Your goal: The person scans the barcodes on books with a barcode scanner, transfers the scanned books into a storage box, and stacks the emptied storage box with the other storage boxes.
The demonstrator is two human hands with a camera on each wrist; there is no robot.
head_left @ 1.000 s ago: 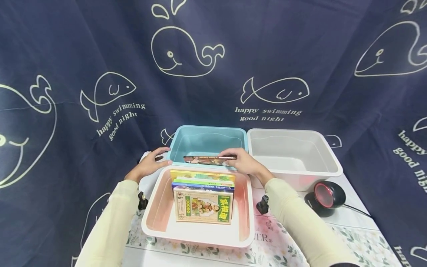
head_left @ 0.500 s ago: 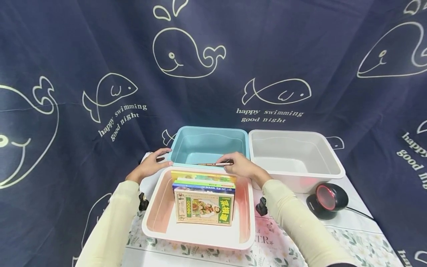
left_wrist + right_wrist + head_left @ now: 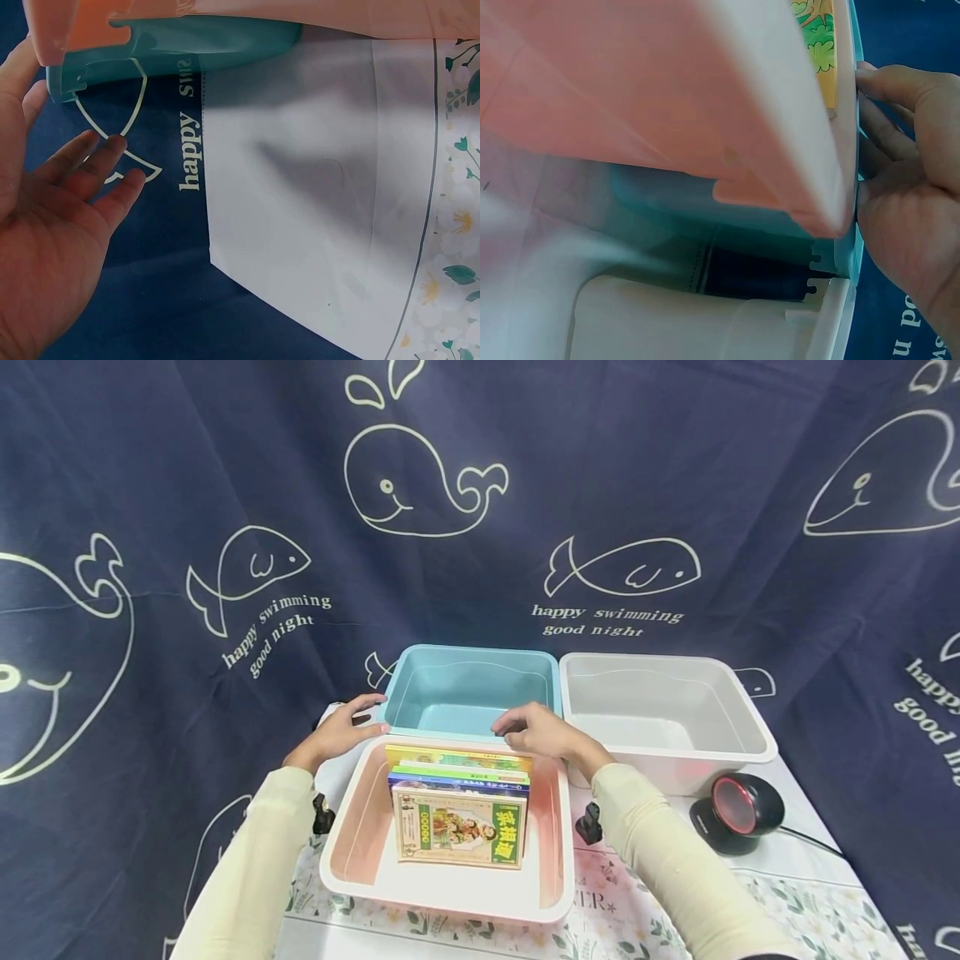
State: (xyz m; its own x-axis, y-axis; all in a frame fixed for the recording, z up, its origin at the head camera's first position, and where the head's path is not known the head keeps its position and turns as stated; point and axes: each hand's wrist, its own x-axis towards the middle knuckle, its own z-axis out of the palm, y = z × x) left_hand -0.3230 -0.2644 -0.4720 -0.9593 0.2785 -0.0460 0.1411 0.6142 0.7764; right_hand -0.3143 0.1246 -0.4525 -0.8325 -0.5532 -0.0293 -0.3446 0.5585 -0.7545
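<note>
In the head view my left hand (image 3: 341,727) rests at the left front corner of the blue bin (image 3: 480,653), fingers spread, holding nothing. My right hand (image 3: 542,731) is over that bin's front rim near its right end. Its fingers are bent downward, with no book visible between them; in the right wrist view the rim partly hides them. The pink bin (image 3: 446,902) in front holds several upright books, the front one a cream picture-covered book (image 3: 459,827). A yellow book (image 3: 821,67) shows at the right wrist. The brown book seen earlier is hidden.
A white-grey bin (image 3: 652,760) stands right of the blue one. A black round device (image 3: 738,810) with a red-lit ring and a cable sits beside it on the floral tablecloth (image 3: 637,910). A dark blue whale-print curtain (image 3: 465,585) hangs behind.
The brown book at my right hand has gone down behind the blue bin's front wall and is out of sight. Both hands have stayed nearly in place.
</note>
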